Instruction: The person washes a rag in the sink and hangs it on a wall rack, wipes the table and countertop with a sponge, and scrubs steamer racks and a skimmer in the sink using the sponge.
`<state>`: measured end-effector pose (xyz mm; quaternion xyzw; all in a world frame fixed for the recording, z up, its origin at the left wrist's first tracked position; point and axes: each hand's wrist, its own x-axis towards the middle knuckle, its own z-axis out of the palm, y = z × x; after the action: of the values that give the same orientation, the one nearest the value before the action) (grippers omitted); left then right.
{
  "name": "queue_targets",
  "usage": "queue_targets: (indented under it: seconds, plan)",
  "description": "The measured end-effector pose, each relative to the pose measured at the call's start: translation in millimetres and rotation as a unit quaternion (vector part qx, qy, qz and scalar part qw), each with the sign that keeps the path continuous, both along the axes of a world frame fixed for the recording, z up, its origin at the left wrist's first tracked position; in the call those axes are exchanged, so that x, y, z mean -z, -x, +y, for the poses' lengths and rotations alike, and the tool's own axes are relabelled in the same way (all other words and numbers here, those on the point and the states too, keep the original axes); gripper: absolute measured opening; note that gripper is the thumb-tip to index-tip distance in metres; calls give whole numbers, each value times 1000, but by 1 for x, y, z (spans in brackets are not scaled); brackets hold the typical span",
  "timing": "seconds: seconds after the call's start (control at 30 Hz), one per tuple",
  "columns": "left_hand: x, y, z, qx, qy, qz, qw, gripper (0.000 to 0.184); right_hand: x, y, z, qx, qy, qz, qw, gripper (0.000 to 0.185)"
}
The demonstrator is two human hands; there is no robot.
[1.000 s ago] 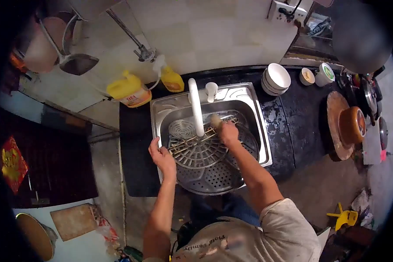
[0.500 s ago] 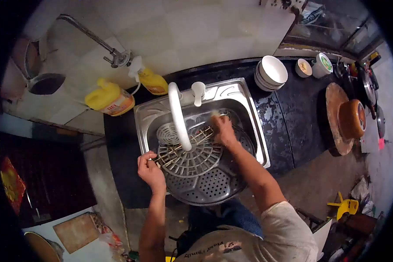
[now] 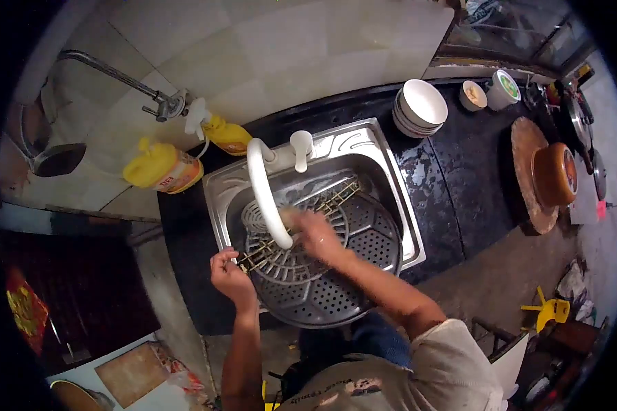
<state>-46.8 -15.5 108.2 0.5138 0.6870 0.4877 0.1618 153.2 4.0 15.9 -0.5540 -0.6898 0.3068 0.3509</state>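
The rack [image 3: 339, 199] seems light, stiff, maybe slippery; left hand [image 3: 233, 278] clamps fingers on its end, good hold; right hand [image 3: 317, 236] grips blurred scrubber [image 3: 290, 218].

Pale tiled wall [image 3: 288, 51] is rising behind black countertop [image 3: 483, 175]; window [image 3: 511, 34] is showing at upper right; yellow stool [image 3: 547, 312] is resting on floor [image 3: 483, 291].

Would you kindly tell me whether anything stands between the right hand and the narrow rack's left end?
Seen from above, the white faucet spout hangs between the right hand and the left end of the narrow rack, by the left hand; its height is unclear.
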Motion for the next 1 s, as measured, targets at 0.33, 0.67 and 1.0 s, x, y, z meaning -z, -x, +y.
queue_targets:
  seconds: [0.33,0.67,1.0]
  plan:
    - [-2,9,5,-17,2,-74,997,19,76,-42,40,241,122,-167,948,50]
    - [-11,16,11,-14,-33,-404,914,24,-130,109,-40,-51,-82,181,979,44]
    - [-11,10,8,8,-28,-285,958,57,-32,17,-12,94,52,3,994,35]
